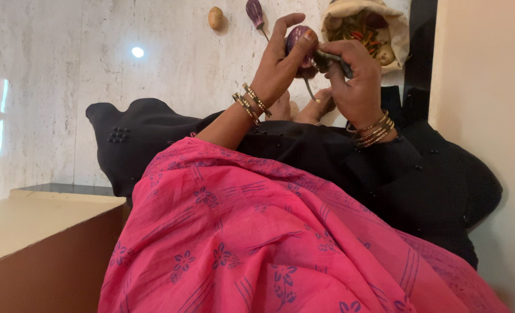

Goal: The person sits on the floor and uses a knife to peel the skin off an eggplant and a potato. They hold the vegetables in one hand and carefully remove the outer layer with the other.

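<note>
My left hand holds a small purple eggplant up in front of me, fingers wrapped around it. Against the eggplant, my right hand grips a dark-handled tool, probably a knife; its blade is hidden. Both wrists wear gold bangles. My hands hover above my bare feet and my lap, which is covered by pink flowered cloth and black fabric.
On the pale marble floor lie a potato and another purple eggplant. An open bag of mixed vegetables sits beyond my hands. A low wooden ledge is at left, a beige wall at right.
</note>
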